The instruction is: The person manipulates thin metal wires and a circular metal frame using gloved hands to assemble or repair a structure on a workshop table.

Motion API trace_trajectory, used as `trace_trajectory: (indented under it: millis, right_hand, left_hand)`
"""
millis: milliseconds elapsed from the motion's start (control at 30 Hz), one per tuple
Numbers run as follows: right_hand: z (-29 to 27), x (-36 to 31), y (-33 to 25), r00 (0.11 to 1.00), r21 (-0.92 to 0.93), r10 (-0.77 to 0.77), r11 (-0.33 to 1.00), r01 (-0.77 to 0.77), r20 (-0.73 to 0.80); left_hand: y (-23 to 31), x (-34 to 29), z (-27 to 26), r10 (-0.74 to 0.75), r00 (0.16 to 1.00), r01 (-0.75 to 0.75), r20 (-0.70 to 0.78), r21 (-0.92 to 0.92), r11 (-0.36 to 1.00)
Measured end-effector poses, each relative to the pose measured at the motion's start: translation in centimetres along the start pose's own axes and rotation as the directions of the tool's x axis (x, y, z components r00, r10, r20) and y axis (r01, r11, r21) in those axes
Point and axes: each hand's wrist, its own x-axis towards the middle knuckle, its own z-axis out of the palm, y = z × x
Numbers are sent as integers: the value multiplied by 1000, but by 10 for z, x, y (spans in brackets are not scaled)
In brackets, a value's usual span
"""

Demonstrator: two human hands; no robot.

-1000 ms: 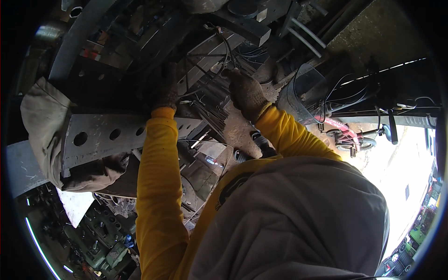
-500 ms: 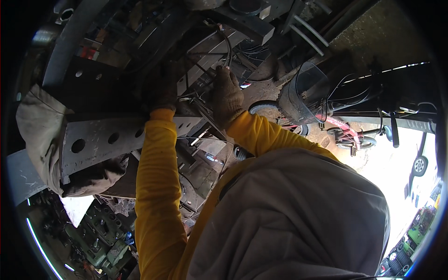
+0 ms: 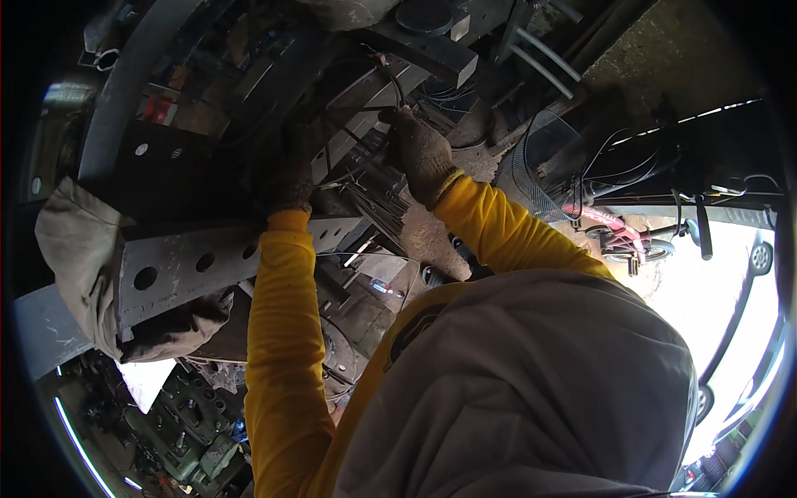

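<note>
Your work centres on a curved dark piece (image 3: pixel 393 81), a slim cable or tool neck, rising from your right hand (image 3: pixel 419 153) and ending in a small reddish tip. It looks smooth, bent along its length and darker than the metal behind it; exactly what it is, you cannot tell from here. It stands in front of a metal strip (image 3: pixel 365 95), whether touching or apart is unclear. Your right grip seems closed around its lower end. Your left hand (image 3: pixel 289 178), gloved too, lies in deep shadow by the perforated beam (image 3: pixel 174 272); whether it holds anything cannot be told.

The step in hand looks like positioning that piece with the right hand. The next move, as I judge it, calls for a steady right wrist and a clear view of the tip.

Thin rods (image 3: pixel 383 207) lie between your forearms. Farther out, grey-brown cloth (image 3: pixel 75 257) drapes over the beam's left end, and a mesh basket (image 3: pixel 544 170) stands right of your right hand, near a pink bicycle (image 3: pixel 610 220).
</note>
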Motion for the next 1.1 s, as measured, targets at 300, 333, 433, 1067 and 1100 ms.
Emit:
trace_trajectory:
  millis: [300,333,433,1067,1100]
  right_hand:
    - [55,-1,-54,835,902,526,421,-93,-160]
    - [50,-4,-47,852,808,481,576,-127,-209]
    - [42,-10,-54,893,691,403,705,-163,-200]
    - [26,10,-40,885,830,466,491,-264,5]
    - [30,11,-38,890,835,453,508,-211,-50]
  left_hand:
    - [-18,2,21,-92,994,102,59,-200,974]
    - [-13,2,20,-101,991,116,85,-198,973]
    - [-17,2,10,-104,991,118,80,-192,974]
    - [-3,-2,6,-121,989,134,84,-175,975]
    - [-2,1,7,-60,996,66,71,-92,994]
